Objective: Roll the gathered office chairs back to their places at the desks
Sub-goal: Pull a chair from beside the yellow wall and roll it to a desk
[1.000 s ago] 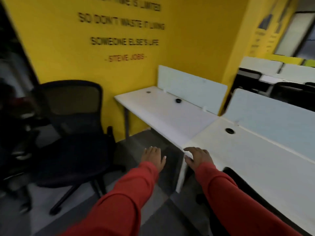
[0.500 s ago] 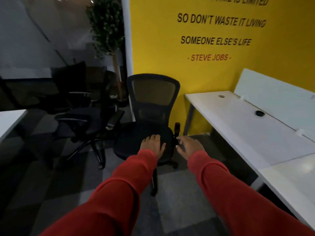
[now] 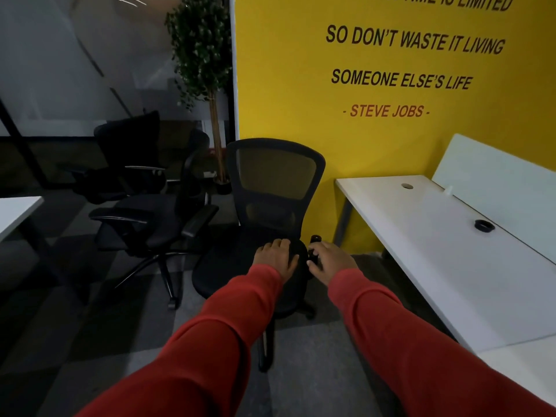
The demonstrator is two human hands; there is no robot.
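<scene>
Right, the person stands over the mesh-back chair, both arms in red sleeves stretched out toward it. The chair sits on the grey carpet with its back close to the yellow wall and its seat facing the person. It is near the end of the long white desk but not tucked under it.

The left hand lies palm-down over the right part of the seat, fingers fairly straight and close together, holding nothing. Whether it presses the cushion or hangs just above it, I cannot tell. The right hand is at the seat's right edge, where a short black stub sticks up. Its fingers are loosely bent and the thumb sits by the lower part of the stub, but I cannot tell whether the hand has closed round it.

Just to the left stands an armrest chair, turned sideways, and behind that a third chair by the glass wall. A potted tree stands where the glass meets the yellow wall, which carries black lettering.

On the desk lies a black cable ring, and a pale divider panel runs along its far edge. The corner of a second desk shows at the far left.
</scene>
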